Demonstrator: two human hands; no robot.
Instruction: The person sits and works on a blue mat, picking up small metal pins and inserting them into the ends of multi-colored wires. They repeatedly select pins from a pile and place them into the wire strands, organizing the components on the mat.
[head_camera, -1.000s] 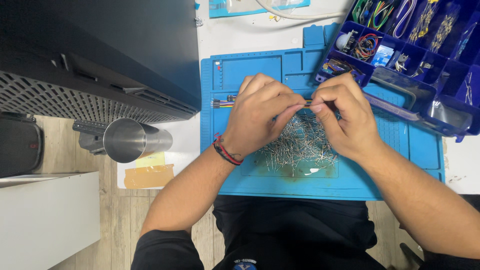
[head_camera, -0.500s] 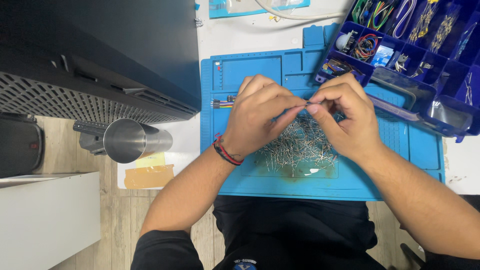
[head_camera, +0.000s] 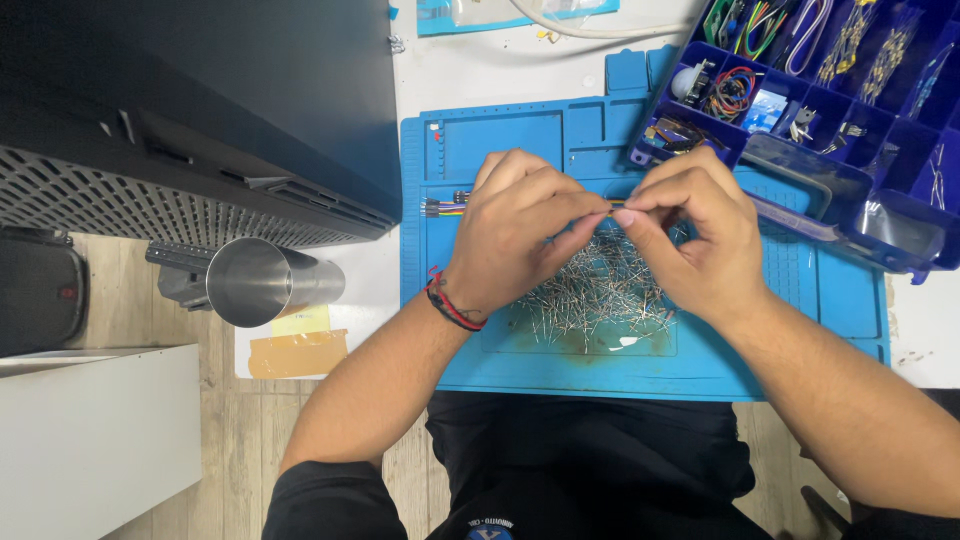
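- Blue mat (head_camera: 500, 130) on white bench; pin pile (head_camera: 600, 295) mid-mat.
- Left hand (head_camera: 515, 235) curled, fingertips pinching a thin pin (head_camera: 612, 204) above pile.
- Right hand (head_camera: 695, 235) curled, pinching the same pin; fingertips meet.

I see the work mat (head_camera: 500, 130) lying on the table (head_camera: 420, 280), with a heap of metal pins (head_camera: 590, 295) at its middle. My two hands meet just above that heap, left hand (head_camera: 515, 235) beside right hand (head_camera: 695, 240). The compartment box (head_camera: 850, 190) overlaps the mat's far right corner. Left of the mat sits a metal cup (head_camera: 260, 283), with a large cabinet (head_camera: 200, 110) behind it.
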